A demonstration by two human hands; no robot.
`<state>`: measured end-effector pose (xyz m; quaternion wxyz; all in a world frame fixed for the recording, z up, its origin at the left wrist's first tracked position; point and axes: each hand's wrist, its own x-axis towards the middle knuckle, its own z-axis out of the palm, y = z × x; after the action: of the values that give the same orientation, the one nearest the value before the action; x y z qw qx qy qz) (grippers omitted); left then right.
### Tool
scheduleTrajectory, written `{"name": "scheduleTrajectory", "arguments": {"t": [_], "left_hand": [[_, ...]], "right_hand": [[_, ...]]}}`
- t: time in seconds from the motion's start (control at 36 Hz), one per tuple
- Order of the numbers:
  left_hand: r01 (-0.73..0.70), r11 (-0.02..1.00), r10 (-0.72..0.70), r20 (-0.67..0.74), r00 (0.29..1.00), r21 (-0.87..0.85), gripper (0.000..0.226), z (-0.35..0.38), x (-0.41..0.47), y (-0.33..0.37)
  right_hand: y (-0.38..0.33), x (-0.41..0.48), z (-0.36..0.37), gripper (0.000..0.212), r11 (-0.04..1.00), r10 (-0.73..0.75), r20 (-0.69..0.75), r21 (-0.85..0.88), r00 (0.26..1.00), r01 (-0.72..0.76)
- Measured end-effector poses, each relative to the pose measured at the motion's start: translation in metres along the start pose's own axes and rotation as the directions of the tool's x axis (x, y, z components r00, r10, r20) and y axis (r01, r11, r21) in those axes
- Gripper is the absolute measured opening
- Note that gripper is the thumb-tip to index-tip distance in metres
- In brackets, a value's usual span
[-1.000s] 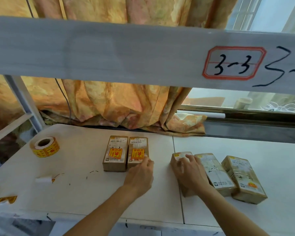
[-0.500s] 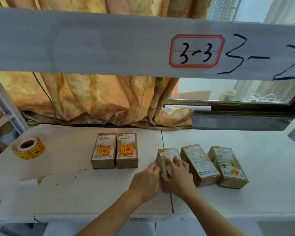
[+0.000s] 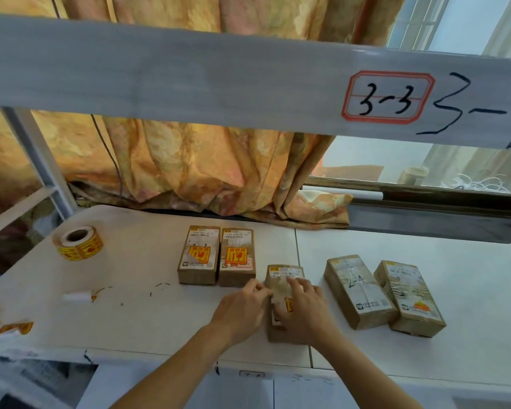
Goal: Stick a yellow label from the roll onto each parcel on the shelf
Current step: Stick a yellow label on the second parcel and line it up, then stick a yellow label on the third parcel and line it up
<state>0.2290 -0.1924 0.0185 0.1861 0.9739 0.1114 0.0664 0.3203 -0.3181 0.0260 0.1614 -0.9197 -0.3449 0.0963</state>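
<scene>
Several brown parcels lie on the white shelf (image 3: 136,320). Two at the centre, one (image 3: 199,255) and its neighbour (image 3: 238,256), each carry a yellow label. My hands are on the middle parcel (image 3: 283,274). My left hand (image 3: 242,305) grips its left edge with curled fingers. My right hand (image 3: 304,308) presses flat on its top, and a bit of yellow label (image 3: 289,304) shows under the fingers. Two more parcels, one (image 3: 357,290) and another (image 3: 407,293), lie to the right. The label roll (image 3: 77,243) stands far left.
Scraps of backing paper (image 3: 15,327) and a white scrap (image 3: 75,297) lie at the shelf's left front. The upper shelf beam with the "3-3" tag (image 3: 387,97) hangs overhead. An orange curtain (image 3: 189,172) and a window sill close off the back; a shelf post (image 3: 41,160) stands left.
My left hand left the second labelled parcel and came to the middle parcel's left edge. That parcel now lies apart from the two on the right, with my right hand still on top.
</scene>
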Motion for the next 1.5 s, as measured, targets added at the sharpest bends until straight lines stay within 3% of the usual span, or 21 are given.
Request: {"name": "scheduleTrajectory", "arguments": {"t": [0.14,0.36,0.58,0.86,1.11,1.5], "left_hand": [[-0.023,1.000,0.023,-0.018,1.000,0.000,0.039,-0.003,-0.001,-0.006],[0.120,0.993,-0.119,-0.100,0.988,0.003,0.037,-0.018,-0.015,-0.036],[0.315,0.949,-0.311,-0.202,0.929,-0.016,0.030,-0.047,-0.064,-0.086],[0.551,0.833,-0.539,-0.295,0.789,-0.051,0.025,-0.076,-0.151,-0.162],[0.705,0.703,-0.694,-0.305,0.652,-0.094,0.021,-0.082,-0.211,-0.218],[0.774,0.623,-0.761,-0.315,0.567,-0.112,0.035,-0.083,-0.238,-0.265]], "right_hand": [[0.002,0.004,-0.015,0.042,0.996,-0.002,-0.204,0.087,0.979,0.020],[-0.028,0.005,0.002,0.022,0.974,-0.189,-0.231,0.079,0.955,0.212],[-0.104,0.008,0.034,0.021,0.924,-0.361,-0.146,0.076,0.921,0.374],[-0.198,0.007,0.085,0.027,0.855,-0.516,0.029,0.072,0.856,0.514],[-0.265,-0.010,0.131,0.028,0.836,-0.547,0.144,0.137,0.825,0.531],[-0.324,-0.003,0.164,0.027,0.829,-0.560,0.209,0.143,0.802,0.541]]}}
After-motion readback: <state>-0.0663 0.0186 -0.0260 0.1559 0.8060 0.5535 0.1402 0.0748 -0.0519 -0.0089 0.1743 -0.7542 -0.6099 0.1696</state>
